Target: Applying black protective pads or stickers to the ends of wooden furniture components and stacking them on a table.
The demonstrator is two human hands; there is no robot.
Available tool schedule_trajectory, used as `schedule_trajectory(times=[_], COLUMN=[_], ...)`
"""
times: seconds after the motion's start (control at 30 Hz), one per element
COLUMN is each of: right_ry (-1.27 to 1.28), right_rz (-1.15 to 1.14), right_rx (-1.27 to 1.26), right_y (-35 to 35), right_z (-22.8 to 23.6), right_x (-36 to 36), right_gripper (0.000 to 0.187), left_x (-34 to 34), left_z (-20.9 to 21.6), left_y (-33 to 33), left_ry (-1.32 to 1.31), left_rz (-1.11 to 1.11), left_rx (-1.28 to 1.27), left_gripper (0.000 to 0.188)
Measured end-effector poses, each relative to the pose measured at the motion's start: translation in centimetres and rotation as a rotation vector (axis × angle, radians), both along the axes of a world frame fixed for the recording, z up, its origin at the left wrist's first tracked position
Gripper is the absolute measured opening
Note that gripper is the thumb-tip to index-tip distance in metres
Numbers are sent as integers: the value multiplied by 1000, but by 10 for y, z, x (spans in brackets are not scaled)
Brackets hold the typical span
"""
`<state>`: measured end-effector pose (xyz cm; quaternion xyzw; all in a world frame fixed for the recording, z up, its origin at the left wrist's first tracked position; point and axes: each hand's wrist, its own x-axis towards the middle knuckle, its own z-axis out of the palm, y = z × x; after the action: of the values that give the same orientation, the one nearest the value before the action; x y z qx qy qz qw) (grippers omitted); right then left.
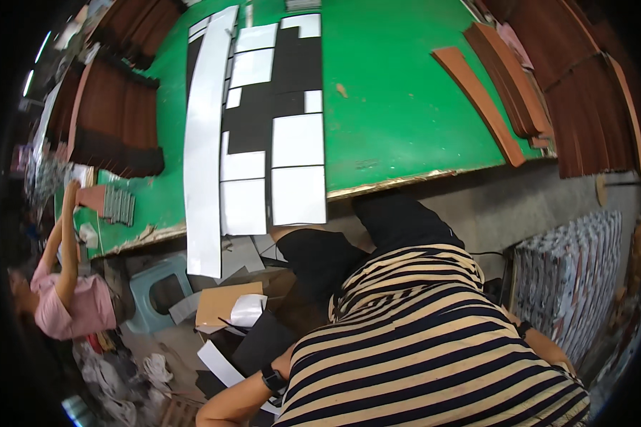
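Both my arms are bent with the hands at my sides, against the striped shirt (406, 341). My left hand (285, 361) shows only its back near a dark wristband (271, 377); the shirt hides its fingers. Of my right hand (510, 316), only a sliver shows beside another dark band (523, 329), its fingers out of sight. In front of me, black sheets with white rectangular pieces (298, 141) lie on the green table (384, 128). A long white strip (205, 156) lies along their left, its near end jutting past the table edge.
Brown slats (481, 107) lie on the table's right, beside stacked brown panels (555, 78). More brown panels (114, 114) stand at left. A person in pink (75, 302) reaches over the table. Below are a stool (153, 295), a carton (224, 304) and a grey stack (566, 277).
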<state>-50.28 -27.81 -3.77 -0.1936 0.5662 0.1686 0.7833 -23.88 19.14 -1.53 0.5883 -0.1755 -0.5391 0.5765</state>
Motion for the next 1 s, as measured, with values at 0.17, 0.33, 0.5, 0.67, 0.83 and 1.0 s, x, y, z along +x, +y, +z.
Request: schedule_trajectory(times=[0.17,0.33,0.5,0.67,0.83,1.0], right_ry=[-37,-73,-98,-126,-179,-230], right_rz=[59,46,-48,-238,-396,-514], right_rx=[-24,-19,-7,47,103,133], right_y=[-33,-52,-22,22,60,71], right_z=[-7,-8,-3,6,13,21], right_x=[34,55,35,4,-6,-2], right_gripper=[45,46,47,48,50,51], left_x=[-68,-99,-28,82,106,119], left_z=[-7,-21,-11,64,47,49], left_y=[10,7,-16,-125,-198,-202], left_ry=[16,-46,-336,-134,-765,-516], left_rz=[248,292,45,76,-608,-704], left_rx=[166,373,614,451,84,146], left_gripper=[41,40,43,15,8,15])
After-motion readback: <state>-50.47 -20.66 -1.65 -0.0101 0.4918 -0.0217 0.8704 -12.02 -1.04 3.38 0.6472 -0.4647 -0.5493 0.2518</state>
